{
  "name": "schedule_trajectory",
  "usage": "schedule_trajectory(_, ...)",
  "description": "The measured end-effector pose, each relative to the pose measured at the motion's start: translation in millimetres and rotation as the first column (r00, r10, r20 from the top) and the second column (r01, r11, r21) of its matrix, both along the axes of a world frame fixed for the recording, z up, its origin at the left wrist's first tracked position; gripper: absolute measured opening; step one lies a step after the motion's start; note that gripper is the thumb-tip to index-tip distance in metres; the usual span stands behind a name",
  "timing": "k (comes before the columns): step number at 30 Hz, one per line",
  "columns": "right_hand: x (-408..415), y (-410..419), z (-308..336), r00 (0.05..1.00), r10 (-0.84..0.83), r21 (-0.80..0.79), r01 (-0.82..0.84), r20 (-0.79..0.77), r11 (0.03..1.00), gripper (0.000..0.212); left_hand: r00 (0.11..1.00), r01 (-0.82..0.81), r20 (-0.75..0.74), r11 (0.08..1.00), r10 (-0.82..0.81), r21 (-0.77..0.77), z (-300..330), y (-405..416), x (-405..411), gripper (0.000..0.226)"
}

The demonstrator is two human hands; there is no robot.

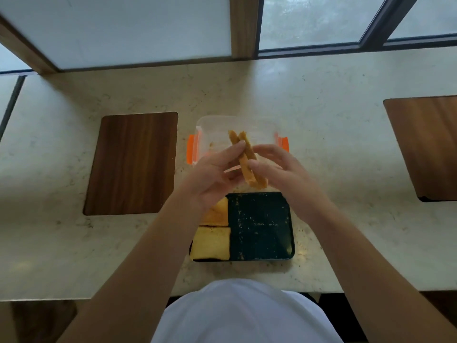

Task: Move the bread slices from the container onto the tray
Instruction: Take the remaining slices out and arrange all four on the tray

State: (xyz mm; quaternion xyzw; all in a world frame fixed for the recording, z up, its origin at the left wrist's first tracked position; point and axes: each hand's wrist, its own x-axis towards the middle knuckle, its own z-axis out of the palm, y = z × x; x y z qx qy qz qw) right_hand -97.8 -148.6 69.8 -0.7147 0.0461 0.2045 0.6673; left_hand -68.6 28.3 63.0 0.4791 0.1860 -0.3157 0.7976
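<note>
Two bread slices (248, 160) stand on edge, pressed together, held in the air between my left hand (212, 174) and my right hand (279, 169). They hover over the near rim of a clear container (210, 125) with orange clips. The container looks otherwise empty apart from crumbs. Just below lies a black tray (262, 226) dotted with crumbs. Two bread slices lie flat on its left side: one (217, 214) partly behind my left wrist, one (211, 242) at the near left corner.
The counter (321, 134) is pale stone and runs along a window. A dark wooden inlay (133, 162) sits left of the container, another (427, 144) at the far right. The counter's near edge is close to my body.
</note>
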Motion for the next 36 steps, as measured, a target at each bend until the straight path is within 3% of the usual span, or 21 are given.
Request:
schedule_trajectory(3, -27.3, -1.5, -20.9, 0.999, -0.015, 0.046, 0.017, -0.050, 0.999, 0.036, 0.999, 0.046, -0.014, 0.998, -0.045, 0.035, -10.8, 4.4, -29.5, 0.039)
schedule_trajectory(6, -53.5, -6.1, -44.2, 0.983, -0.043, 0.056, 0.054, -0.176, 0.997, 0.045, 0.990, 0.112, -0.090, 0.993, -0.108, 0.044, -33.4, 9.1, -59.5, 0.046)
schedule_trajectory(13, -94.7, -12.7, -81.5, 0.886, 0.030, 0.072, 0.003, -0.463, 0.997, 0.053, 0.951, 0.198, -0.264, 0.973, -0.161, 0.116, -75.3, -0.3, -102.4, 0.041)
schedule_trajectory(16, -96.8, -18.3, -94.2, 0.871, 0.028, 0.002, -0.031, -0.491, 1.000, 0.051, 0.950, 0.227, -0.257, 0.959, -0.178, 0.172, -86.0, -1.9, -106.1, 0.042)
schedule_trajectory(19, -87.6, -25.5, -107.0, 0.891, 0.036, -0.165, -0.123, -0.452, 0.979, 0.060, 0.952, 0.184, -0.283, 0.958, -0.118, 0.220, -91.9, -1.5, -106.6, 0.065)
schedule_trajectory(21, -77.6, -30.3, -114.5, 0.936, 0.086, -0.375, -0.219, -0.341, 0.901, 0.072, 0.955, 0.156, -0.285, 0.957, -0.083, 0.243, -95.5, 0.4, -106.2, 0.076)
schedule_trajectory(23, -67.1, -33.8, -120.9, 0.947, 0.243, -0.613, -0.321, -0.210, 0.722, 0.083, 0.959, 0.145, -0.275, 0.956, -0.071, 0.255, -98.7, 1.6, -106.0, 0.082)
schedule_trajectory(26, -53.0, -34.6, -129.1, 0.828, 0.543, -0.850, -0.381, -0.139, 0.363, 0.091, 0.963, 0.147, -0.260, 0.953, -0.075, 0.267, -99.4, -0.1, -105.8, 0.072)
schedule_trajectory(28, -45.0, -34.0, -133.7, 0.729, 0.665, -0.902, -0.382, -0.160, 0.203, 0.091, 0.963, 0.146, -0.259, 0.948, -0.071, 0.283, -98.9, -1.7, -106.5, 0.061)
schedule_trajectory(31, -36.6, -34.4, -137.2, 0.653, 0.731, -0.920, -0.381, -0.198, 0.092, 0.088, 0.962, 0.146, -0.263, 0.948, -0.071, 0.282, -98.6, -2.6, -108.8, 0.053)
schedule_trajectory(36, -32.8, -35.6, -142.3, 0.640, 0.739, -0.925, -0.376, -0.211, 0.062, 0.086, 0.954, 0.142, -0.293, 0.951, -0.058, 0.274, -102.6, -4.3, -110.3, 0.050)
